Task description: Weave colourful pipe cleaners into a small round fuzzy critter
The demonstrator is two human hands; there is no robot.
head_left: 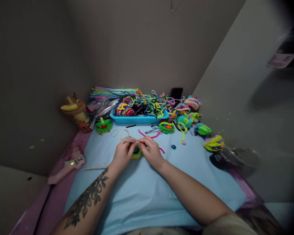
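Observation:
My left hand (pixel 123 152) and my right hand (pixel 150 150) meet over the middle of the table, fingertips pinched together. Between them is a thin pale strip (pixel 125 140), which looks like a pipe cleaner; its far end curls up beyond my left fingers. Just under the fingertips sits a small fuzzy piece (pixel 136 154) in green, yellow and dark colours, partly covered by both hands. A bright pink pipe cleaner (pixel 156 135) lies behind my right hand. Scissors or tweezers (pixel 150 132) rest near it, too small to tell which.
A blue tray (pixel 139 120) at the back holds tangled pipe cleaners. Finished fuzzy figures stand on both sides, including a green one (pixel 104 126) and a yellow one (pixel 214 143). A pink glue gun (pixel 67 169) with a lit light lies left, near a cup (pixel 75 112).

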